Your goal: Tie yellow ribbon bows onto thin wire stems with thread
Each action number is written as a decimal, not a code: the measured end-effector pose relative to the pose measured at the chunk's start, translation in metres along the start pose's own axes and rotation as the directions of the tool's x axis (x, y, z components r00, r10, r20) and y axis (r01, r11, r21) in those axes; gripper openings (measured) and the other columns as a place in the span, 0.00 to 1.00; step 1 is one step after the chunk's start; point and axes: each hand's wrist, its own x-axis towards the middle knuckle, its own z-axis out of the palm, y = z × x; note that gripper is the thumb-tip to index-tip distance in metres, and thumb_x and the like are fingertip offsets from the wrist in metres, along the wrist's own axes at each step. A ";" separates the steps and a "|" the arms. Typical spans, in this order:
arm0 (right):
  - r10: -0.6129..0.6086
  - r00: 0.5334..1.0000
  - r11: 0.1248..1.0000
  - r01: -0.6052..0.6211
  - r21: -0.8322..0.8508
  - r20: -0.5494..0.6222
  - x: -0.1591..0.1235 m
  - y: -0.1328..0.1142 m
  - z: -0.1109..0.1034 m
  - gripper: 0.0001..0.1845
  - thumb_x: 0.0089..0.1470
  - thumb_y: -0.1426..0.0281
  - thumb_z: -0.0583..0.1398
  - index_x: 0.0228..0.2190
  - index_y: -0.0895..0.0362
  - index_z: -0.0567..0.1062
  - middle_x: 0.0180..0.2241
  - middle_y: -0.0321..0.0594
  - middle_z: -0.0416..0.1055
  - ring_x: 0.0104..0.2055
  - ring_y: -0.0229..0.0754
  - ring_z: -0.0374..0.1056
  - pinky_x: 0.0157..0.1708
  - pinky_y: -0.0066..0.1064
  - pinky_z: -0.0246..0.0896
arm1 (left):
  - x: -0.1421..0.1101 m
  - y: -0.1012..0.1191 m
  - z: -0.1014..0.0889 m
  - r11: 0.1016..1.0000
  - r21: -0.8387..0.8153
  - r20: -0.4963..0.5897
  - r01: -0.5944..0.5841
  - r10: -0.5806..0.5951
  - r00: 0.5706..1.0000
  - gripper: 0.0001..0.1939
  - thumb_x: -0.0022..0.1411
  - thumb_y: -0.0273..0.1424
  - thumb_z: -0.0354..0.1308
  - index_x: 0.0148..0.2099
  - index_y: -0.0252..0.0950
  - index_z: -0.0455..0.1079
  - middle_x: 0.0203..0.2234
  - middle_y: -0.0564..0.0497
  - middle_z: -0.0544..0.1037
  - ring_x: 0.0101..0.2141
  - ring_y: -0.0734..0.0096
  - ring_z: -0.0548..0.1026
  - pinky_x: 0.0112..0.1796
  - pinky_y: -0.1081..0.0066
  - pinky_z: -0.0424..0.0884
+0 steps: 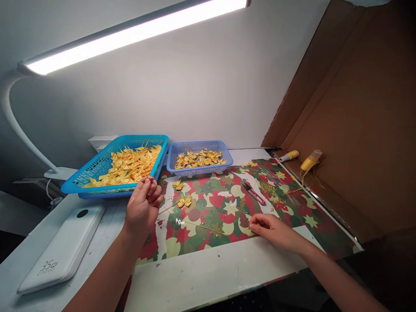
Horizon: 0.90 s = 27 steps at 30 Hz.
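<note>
My left hand [143, 204] is raised over the table edge, fingers pinched on a thin gold wire whose far end carries a yellow ribbon bow [184, 201]. My right hand [271, 229] rests on the red-and-green patterned paper [227, 216], fingertips curled at the end of another thin gold wire [203, 227] that lies on the paper. A second loose yellow bow [177, 184] lies near the baskets. A large blue basket [97, 167] at the left holds several yellow bows, and a smaller blue basket [198, 171] beside it holds more bows.
Pink-handled snips [254, 194] lie on the paper behind my right hand. Two yellow thread spools [310, 160] sit by the brown cardboard wall [357, 130] on the right. A white power bank [63, 249] lies at the left. A lamp bar [136, 32] glows overhead.
</note>
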 end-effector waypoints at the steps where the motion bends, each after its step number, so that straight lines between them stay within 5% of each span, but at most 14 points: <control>1: -0.011 1.000 1.000 0.011 0.002 -0.011 0.002 -0.002 0.001 0.13 0.56 0.60 0.56 0.28 0.57 0.69 0.23 0.32 0.58 0.26 0.35 0.53 0.26 0.27 0.46 | 0.000 0.000 0.000 1.000 0.001 0.000 0.000 0.000 1.000 0.08 0.58 0.24 0.59 0.29 0.34 0.62 0.18 0.61 0.57 0.15 0.85 0.56 0.13 0.83 0.54; 8: -0.186 0.981 0.966 0.171 -0.195 -0.060 0.017 -0.020 0.029 0.01 0.49 0.71 0.61 0.28 0.56 0.73 0.25 0.33 0.63 0.28 0.36 0.58 0.27 0.27 0.52 | -0.003 -0.001 0.000 1.000 0.018 0.003 0.017 -0.018 1.000 0.09 0.56 0.24 0.61 0.29 0.34 0.62 0.18 0.61 0.58 0.15 0.85 0.55 0.13 0.84 0.55; 12: -0.275 0.961 0.894 0.242 -0.376 -0.036 0.020 -0.023 0.045 0.06 0.50 0.76 0.61 0.24 0.56 0.70 0.29 0.34 0.68 0.36 0.39 0.62 0.34 0.29 0.56 | -0.004 -0.002 0.000 0.999 0.038 -0.015 0.025 -0.024 1.000 0.07 0.57 0.24 0.60 0.29 0.34 0.63 0.17 0.60 0.57 0.15 0.84 0.54 0.13 0.84 0.55; 22: -0.196 0.980 0.709 0.157 -0.687 0.021 0.009 -0.017 0.035 0.09 0.60 0.77 0.51 0.29 0.56 0.66 0.35 0.38 0.68 0.36 0.43 0.63 0.38 0.37 0.57 | 0.005 0.013 -0.012 0.997 -0.017 -0.020 -0.075 0.075 0.997 0.05 0.58 0.24 0.59 0.31 0.33 0.65 0.16 0.60 0.58 0.15 0.84 0.56 0.13 0.82 0.56; 27: -0.263 0.963 0.698 0.235 -0.677 0.063 -0.004 -0.003 0.032 0.09 0.63 0.74 0.47 0.31 0.55 0.64 0.35 0.38 0.67 0.38 0.44 0.62 0.41 0.40 0.57 | 0.009 0.015 -0.015 0.994 -0.098 -0.088 -0.039 0.031 0.996 0.05 0.61 0.25 0.56 0.31 0.33 0.65 0.16 0.60 0.61 0.16 0.82 0.63 0.19 0.80 0.68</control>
